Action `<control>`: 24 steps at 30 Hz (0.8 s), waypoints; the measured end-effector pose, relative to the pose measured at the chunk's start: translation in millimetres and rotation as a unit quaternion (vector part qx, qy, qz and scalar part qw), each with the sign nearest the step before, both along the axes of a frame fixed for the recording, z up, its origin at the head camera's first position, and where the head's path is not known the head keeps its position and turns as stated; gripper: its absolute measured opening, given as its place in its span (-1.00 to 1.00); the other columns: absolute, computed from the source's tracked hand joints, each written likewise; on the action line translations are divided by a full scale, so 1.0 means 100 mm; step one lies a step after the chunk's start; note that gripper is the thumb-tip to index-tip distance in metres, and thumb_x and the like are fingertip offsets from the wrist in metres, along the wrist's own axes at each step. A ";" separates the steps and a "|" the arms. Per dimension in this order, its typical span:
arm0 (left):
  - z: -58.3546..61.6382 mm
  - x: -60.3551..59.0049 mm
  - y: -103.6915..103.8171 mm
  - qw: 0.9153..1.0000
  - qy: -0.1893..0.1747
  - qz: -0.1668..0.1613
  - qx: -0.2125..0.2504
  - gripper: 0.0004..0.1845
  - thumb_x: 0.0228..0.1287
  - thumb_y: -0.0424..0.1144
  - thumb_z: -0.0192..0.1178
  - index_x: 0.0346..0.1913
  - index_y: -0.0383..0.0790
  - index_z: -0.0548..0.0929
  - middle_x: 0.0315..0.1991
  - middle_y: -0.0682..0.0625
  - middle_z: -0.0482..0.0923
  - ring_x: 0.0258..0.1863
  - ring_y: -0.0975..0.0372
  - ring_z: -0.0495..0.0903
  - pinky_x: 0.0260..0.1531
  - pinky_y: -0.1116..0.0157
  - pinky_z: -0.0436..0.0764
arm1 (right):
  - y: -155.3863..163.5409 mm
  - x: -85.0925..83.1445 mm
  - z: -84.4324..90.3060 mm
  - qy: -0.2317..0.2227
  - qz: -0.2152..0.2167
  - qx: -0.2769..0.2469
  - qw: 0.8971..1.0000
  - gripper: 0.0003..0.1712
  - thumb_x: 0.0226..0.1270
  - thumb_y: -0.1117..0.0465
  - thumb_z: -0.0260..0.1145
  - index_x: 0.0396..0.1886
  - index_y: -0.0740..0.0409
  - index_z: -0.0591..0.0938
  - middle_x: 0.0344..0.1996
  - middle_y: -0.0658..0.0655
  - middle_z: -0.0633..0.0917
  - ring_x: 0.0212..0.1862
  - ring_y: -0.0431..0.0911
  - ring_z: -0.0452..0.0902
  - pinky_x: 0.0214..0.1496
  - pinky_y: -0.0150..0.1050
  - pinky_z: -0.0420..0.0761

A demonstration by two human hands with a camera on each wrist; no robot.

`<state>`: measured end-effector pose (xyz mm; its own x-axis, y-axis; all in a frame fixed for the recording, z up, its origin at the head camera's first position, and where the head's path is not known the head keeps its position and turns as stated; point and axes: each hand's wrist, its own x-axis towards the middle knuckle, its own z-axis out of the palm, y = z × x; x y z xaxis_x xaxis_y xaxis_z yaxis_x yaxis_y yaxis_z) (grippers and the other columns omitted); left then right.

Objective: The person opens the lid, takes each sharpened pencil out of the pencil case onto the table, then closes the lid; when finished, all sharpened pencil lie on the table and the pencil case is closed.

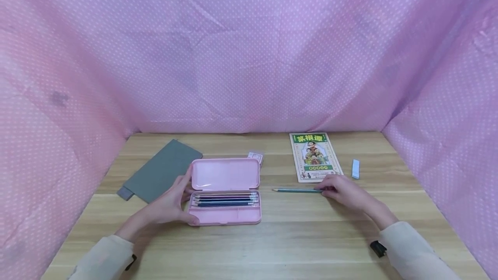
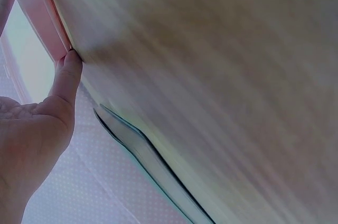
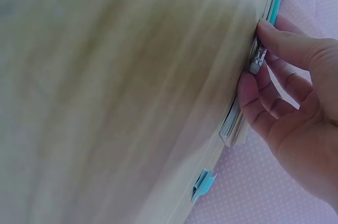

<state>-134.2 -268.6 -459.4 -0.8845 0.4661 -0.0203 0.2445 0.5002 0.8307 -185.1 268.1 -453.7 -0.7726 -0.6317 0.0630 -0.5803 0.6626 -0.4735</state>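
A pink pencil case (image 1: 229,216) lies on the table with its lid (image 1: 225,174) raised and tilted back. Several pencils (image 1: 225,200) fill its rear compartment; the front compartments look bare. My left hand (image 1: 169,204) holds the case at its left side, thumb by the front corner and fingers near the lid. To the right of the case, a dark green pencil (image 1: 295,190) lies low along the tabletop, its tip pointing left. My right hand (image 1: 344,191) pinches it by the eraser end, which shows between thumb and fingers in the right wrist view.
Behind my left hand lies a grey-green notebook (image 1: 165,172) with a grey piece (image 1: 125,193) by its corner. A small white box (image 1: 255,156) sits partly behind the lid. An illustrated booklet (image 1: 315,157) and a light blue folded item (image 1: 355,169) lie at the right. Pink dotted cloth (image 1: 249,55) surrounds the table.
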 end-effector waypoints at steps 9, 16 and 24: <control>-0.08 0.02 0.00 1.000 -0.002 0.000 0.009 0.64 -0.25 -0.07 0.73 0.63 0.05 -0.45 0.24 -0.17 0.15 0.19 0.08 0.51 0.34 0.03 0.39 | -0.03 0.02 0.00 0.021 0.010 0.013 1.000 -0.71 0.22 0.47 0.45 -0.09 0.13 0.80 -0.17 -0.02 0.75 -0.08 -0.11 0.66 -0.01 -0.12 0.73; -0.06 0.04 -0.08 1.000 0.010 0.009 -0.006 0.65 -0.27 -0.03 0.73 0.63 0.06 -0.44 0.26 -0.18 0.15 0.18 0.08 0.52 0.34 0.01 0.40 | -0.15 0.00 0.00 0.012 0.002 0.005 1.000 -0.72 0.25 0.44 0.44 -0.06 0.12 0.79 -0.15 -0.02 0.75 -0.06 -0.11 0.65 0.02 -0.11 0.72; 0.00 -0.01 -0.03 1.000 0.005 -0.001 0.005 0.64 -0.26 -0.07 0.74 0.63 0.06 -0.44 0.22 -0.19 0.17 0.19 0.04 0.53 0.33 0.01 0.38 | -0.10 0.01 0.00 0.021 -0.011 0.002 1.000 -0.73 0.26 0.43 0.44 -0.07 0.11 0.79 -0.13 -0.03 0.76 -0.04 -0.10 0.66 0.05 -0.07 0.71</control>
<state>-134.7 -271.2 -459.1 -0.8836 0.4683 -0.0065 0.2543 0.4914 0.8330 -184.0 257.7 -453.4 -0.7831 -0.6149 0.0930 -0.5851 0.6777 -0.4454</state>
